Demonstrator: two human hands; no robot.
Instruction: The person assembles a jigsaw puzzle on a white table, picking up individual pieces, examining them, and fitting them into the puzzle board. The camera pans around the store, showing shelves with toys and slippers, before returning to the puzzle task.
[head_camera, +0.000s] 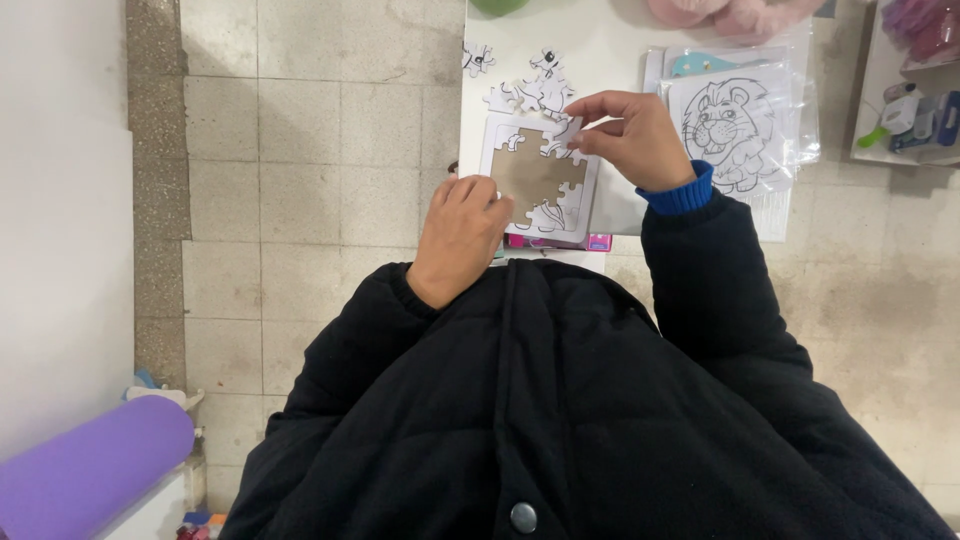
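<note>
A white puzzle frame (496, 134) with a brown cardboard middle lies on a white table (610, 40). Some black-and-white pieces sit along its right and bottom edges. My left hand (460, 232) rests on the frame's lower left corner and holds it down. My right hand (625, 135) pinches a puzzle piece (563, 137) at the frame's upper right edge. Several loose puzzle pieces (535, 90) lie just beyond the frame, and one more piece (477, 59) lies near the table's left edge.
A lion line drawing (735, 125) in a clear plastic bag lies right of the frame. A pink box edge (560, 242) shows under the frame. Pink fluffy things (720, 15) sit at the table's far side. A purple roll (90, 465) lies at the lower left on the tiled floor.
</note>
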